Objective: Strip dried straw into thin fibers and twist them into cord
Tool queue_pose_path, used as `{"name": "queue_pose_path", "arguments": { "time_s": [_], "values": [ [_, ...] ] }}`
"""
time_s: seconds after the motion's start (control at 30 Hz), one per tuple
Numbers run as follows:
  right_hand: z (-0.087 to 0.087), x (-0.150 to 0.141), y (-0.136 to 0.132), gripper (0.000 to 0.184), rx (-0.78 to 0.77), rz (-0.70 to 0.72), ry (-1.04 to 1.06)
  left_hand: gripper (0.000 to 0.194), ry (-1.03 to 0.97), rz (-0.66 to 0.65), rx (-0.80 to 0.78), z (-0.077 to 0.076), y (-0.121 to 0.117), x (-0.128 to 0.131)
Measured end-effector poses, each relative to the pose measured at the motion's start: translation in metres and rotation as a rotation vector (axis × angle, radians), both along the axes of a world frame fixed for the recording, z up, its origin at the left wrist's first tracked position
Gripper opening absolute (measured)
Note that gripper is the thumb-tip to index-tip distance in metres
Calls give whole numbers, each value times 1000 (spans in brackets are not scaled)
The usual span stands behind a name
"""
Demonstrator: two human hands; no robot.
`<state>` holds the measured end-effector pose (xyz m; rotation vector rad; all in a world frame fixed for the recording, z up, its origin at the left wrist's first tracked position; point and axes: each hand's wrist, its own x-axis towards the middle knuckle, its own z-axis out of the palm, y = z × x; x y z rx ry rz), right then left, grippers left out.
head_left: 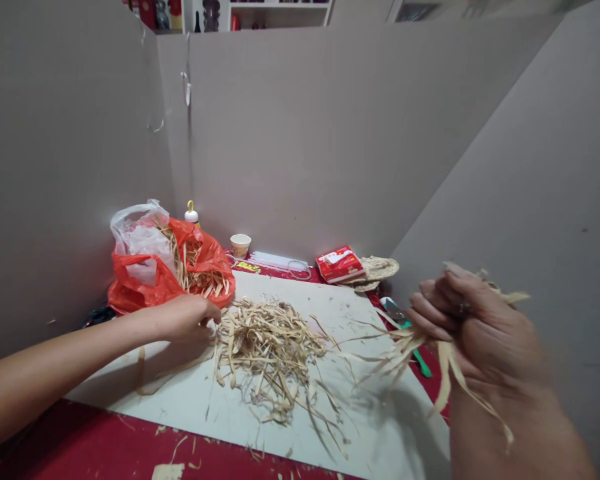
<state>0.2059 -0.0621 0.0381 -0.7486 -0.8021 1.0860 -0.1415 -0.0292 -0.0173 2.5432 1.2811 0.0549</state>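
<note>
A loose pile of dry straw strips (pixel 267 350) lies on a white board (pixel 380 440). My left hand (pixel 187 319) reaches to the pile's left edge, fingers pinched on a long strip that trails back along the board. My right hand (pixel 475 327) is raised at the right, fingers closed round a bunch of straw strips (pixel 405 350) whose ends hang down and fan toward the pile.
A red plastic bag (pixel 180 277) holding more strips stands at the back left with a white bag (pixel 137 233). Behind the board are a paper cup (pixel 241 245), a red packet (pixel 340 264), a woven straw piece (pixel 377 270) and a green-handled tool (pixel 405 327). Grey partition walls enclose the table.
</note>
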Motion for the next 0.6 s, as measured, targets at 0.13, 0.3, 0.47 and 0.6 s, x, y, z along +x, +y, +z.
{"name": "queue_pose_path", "arguments": {
  "time_s": [0.13, 0.3, 0.47, 0.6],
  "values": [
    [-1, -7, 0, 45, 19, 34, -35, 18, 30, -75, 8, -25, 6, 2],
    [-1, -11, -1, 45, 14, 36, -65, 11, -4, -62, -31, -10, 12, -2],
    [1, -6, -1, 46, -14, 34, -51, 10, -168, -8, -346, 37, 13, -17],
    [5, 0, -4, 45, -17, -14, -16, 12, -178, 47, -434, 45, 14, -28]
  ]
}}
